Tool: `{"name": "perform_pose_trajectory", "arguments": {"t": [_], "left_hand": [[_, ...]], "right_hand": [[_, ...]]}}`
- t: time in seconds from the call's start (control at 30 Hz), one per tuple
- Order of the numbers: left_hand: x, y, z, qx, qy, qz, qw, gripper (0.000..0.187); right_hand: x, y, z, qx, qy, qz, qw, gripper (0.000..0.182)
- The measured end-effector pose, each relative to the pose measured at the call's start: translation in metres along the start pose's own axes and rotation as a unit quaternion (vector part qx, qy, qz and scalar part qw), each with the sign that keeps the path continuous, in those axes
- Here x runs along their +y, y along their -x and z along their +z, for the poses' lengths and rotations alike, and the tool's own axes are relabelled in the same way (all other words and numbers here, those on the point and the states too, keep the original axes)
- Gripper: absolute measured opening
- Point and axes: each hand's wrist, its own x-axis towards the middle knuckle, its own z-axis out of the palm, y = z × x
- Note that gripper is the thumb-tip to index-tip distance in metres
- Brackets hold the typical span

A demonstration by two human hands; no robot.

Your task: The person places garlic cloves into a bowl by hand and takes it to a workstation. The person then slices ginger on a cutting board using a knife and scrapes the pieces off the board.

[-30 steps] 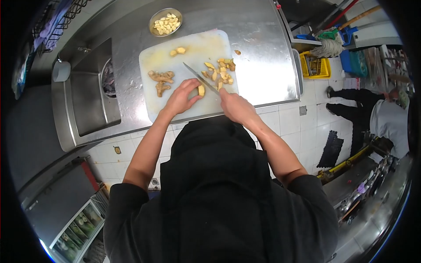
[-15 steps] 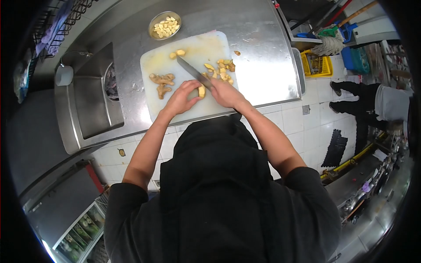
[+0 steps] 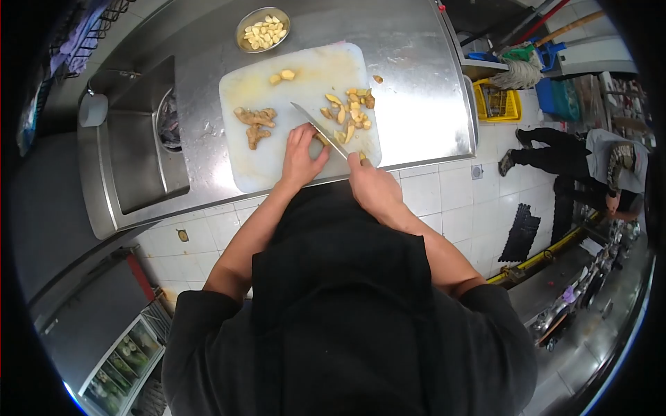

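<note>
On the white cutting board, my left hand has its fingers closed around a piece of ginger, mostly hidden behind the knife and fingers. My right hand grips a kitchen knife by its handle, with the blade slanting up and left across that piece. Unpeeled ginger roots lie at the board's left side. Peeled pieces rest near its top. Right of the blade is a heap of ginger trimmings.
A metal bowl of pale peeled pieces stands behind the board on the steel counter. The sink is at the left. Beyond the counter's right end are a yellow basket and another person standing.
My right hand has drawn the knife back toward me and to the right, and its blade now lies lower. My left hand stays at the ginger. The other person has shifted slightly.
</note>
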Motion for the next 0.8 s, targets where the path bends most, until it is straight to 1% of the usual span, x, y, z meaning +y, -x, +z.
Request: {"name": "perform_pose_trajectory", "arguments": {"t": [0.1, 0.17, 0.27, 0.4, 0.5, 0.57, 0.6, 0.67, 0.7, 0.73, 0.8], "left_hand": [[-0.003, 0.002, 0.000, -0.016, 0.007, -0.020, 1.000, 0.045], [-0.003, 0.003, 0.001, -0.017, 0.014, -0.025, 0.999, 0.045], [-0.003, 0.004, 0.002, -0.012, 0.018, -0.023, 1.000, 0.045], [-0.003, 0.004, 0.001, -0.011, 0.014, -0.022, 1.000, 0.045], [-0.007, 0.005, 0.002, -0.005, 0.024, -0.025, 0.999, 0.045], [-0.006, 0.005, 0.001, -0.011, 0.025, -0.033, 0.999, 0.046], [-0.006, 0.004, 0.001, -0.019, 0.026, -0.042, 0.999, 0.048], [-0.008, 0.006, 0.001, -0.017, 0.024, -0.040, 0.999, 0.047], [-0.008, 0.005, 0.001, -0.017, 0.022, -0.038, 0.999, 0.046], [-0.008, 0.005, 0.001, -0.015, 0.022, -0.036, 0.999, 0.046], [-0.008, 0.006, 0.000, -0.025, 0.018, -0.039, 0.999, 0.045]], "right_hand": [[-0.008, 0.013, 0.004, 0.010, 0.007, -0.002, 1.000, 0.017], [-0.014, 0.017, 0.005, 0.007, 0.022, 0.012, 1.000, 0.019], [-0.022, 0.018, 0.009, 0.008, 0.009, 0.036, 0.999, 0.021], [-0.028, 0.013, 0.014, 0.014, -0.005, 0.042, 0.999, 0.020], [-0.023, -0.007, 0.015, 0.038, -0.030, 0.042, 0.998, 0.020], [-0.010, -0.024, 0.009, 0.025, -0.074, 0.014, 0.997, 0.019], [0.001, -0.032, 0.007, 0.026, -0.074, 0.013, 0.997, 0.019], [0.028, -0.046, 0.001, 0.024, -0.170, -0.064, 0.983, 0.021], [0.034, -0.049, -0.009, -0.005, -0.184, -0.065, 0.981, 0.024], [0.038, -0.056, -0.009, -0.003, -0.183, -0.066, 0.981, 0.024], [0.048, -0.073, 0.006, 0.023, -0.230, -0.120, 0.966, 0.025]]}}
